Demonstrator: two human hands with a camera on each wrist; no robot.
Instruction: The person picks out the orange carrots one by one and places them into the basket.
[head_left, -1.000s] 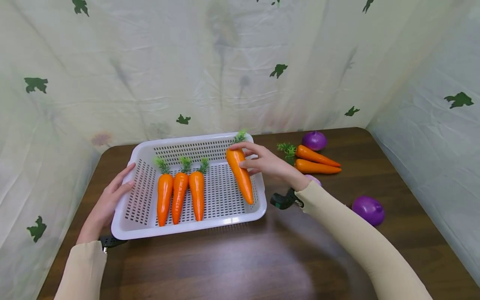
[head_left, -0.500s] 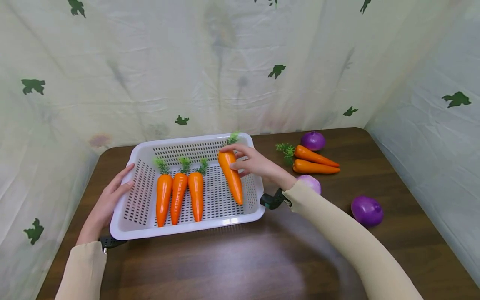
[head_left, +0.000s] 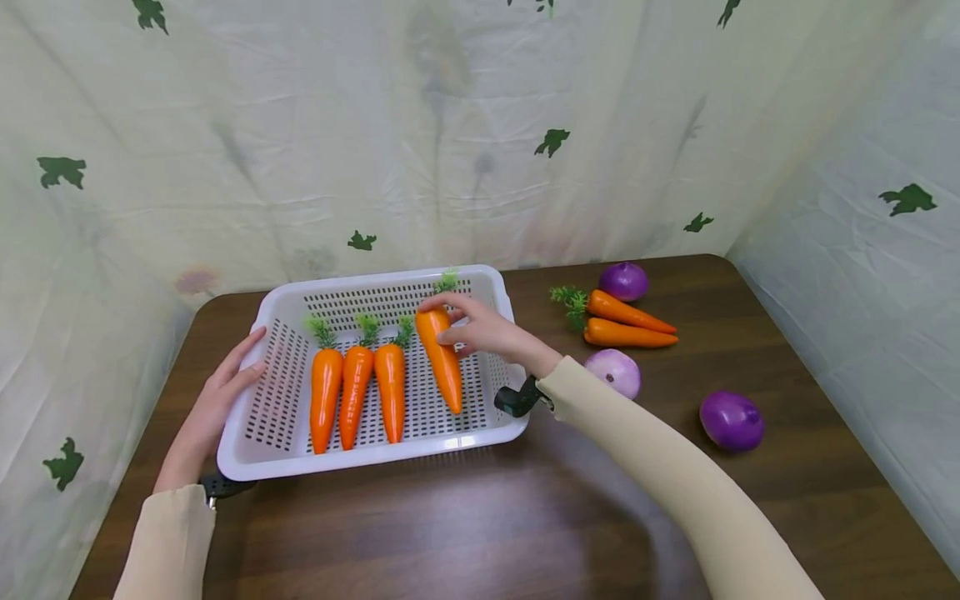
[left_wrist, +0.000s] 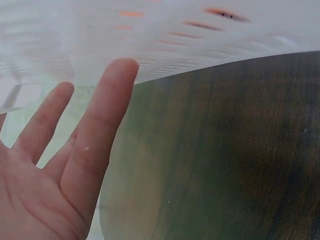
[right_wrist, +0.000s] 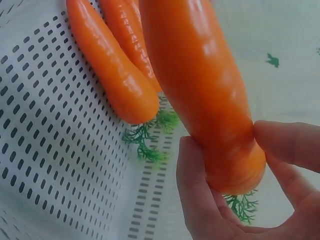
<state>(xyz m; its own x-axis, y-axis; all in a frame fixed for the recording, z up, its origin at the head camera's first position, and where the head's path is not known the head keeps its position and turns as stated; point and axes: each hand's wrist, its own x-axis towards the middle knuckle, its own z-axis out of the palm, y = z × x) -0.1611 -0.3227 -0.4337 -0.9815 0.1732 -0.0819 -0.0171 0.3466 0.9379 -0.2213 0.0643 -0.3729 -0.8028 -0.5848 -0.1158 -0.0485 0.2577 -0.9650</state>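
Currently gripped: carrot (head_left: 440,358), orange and glossy; it slants a little, thick end far, tip near and to the right; its green tuft (head_left: 447,281) points to the far side.
Right hand: (head_left: 483,329) pinches the carrot near its thick end, thumb on one side and fingers on the other, as the right wrist view shows.
Carrot's place: within the basket's outline, right of the three-carrot row and apart from it; whether it touches the basket floor I cannot tell.
Left hand: (head_left: 212,406) fingers straight and spread, laid against the left side of the basket; no carrot in its grasp.
Basket: (head_left: 375,457) white plastic, slotted walls and floor; at the far left of the counter (head_left: 420,533).
Row in basket: left carrot (head_left: 326,400), middle carrot (head_left: 356,397), right carrot (head_left: 391,393); side by side, greens far, tips near.
Pair on counter: far carrot (head_left: 628,311) and near carrot (head_left: 630,333), well right of the basket; just beside each other, greens to the left, tips to the right.
Onions: far onion (head_left: 624,282), purple, just beyond the pair; pale onion (head_left: 613,372), nearer than the pair, between basket and right onion (head_left: 732,421), which is purple and farther right.
Sleeves: left sleeve (head_left: 168,533) and right sleeve (head_left: 675,467), both beige; a dark device at each wrist.
Backdrop: pale cloth (head_left: 480,200) with green leaf-like patches, beyond the counter.
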